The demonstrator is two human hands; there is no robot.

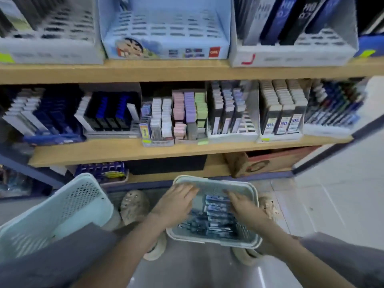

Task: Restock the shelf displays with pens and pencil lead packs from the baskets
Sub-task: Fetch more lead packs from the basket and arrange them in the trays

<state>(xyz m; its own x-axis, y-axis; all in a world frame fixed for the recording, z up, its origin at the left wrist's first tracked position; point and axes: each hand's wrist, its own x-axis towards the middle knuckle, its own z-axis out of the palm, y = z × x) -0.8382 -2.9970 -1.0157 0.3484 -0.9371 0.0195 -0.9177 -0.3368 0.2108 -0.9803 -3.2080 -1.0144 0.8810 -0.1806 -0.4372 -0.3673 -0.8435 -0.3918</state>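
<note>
1. The blue pen packs (216, 217) lie heaped inside the small basket (245, 240), low by the person's feet, probably so stock stays within reach of the shelf.
2. The left hand (176, 202) rests on that basket's far left rim, fingers fairly straight and holding nothing, likely steadying it.
3. The right hand (242, 205) reaches in from the basket's right side, fingers on the packs; blur hides whether it pinches one.
4. Left of the small basket a larger pale basket (68, 208) leans tilted.
5. Beyond the small basket, the shelf displays (232, 113) stand on the wooden shelf (104, 150).
</note>
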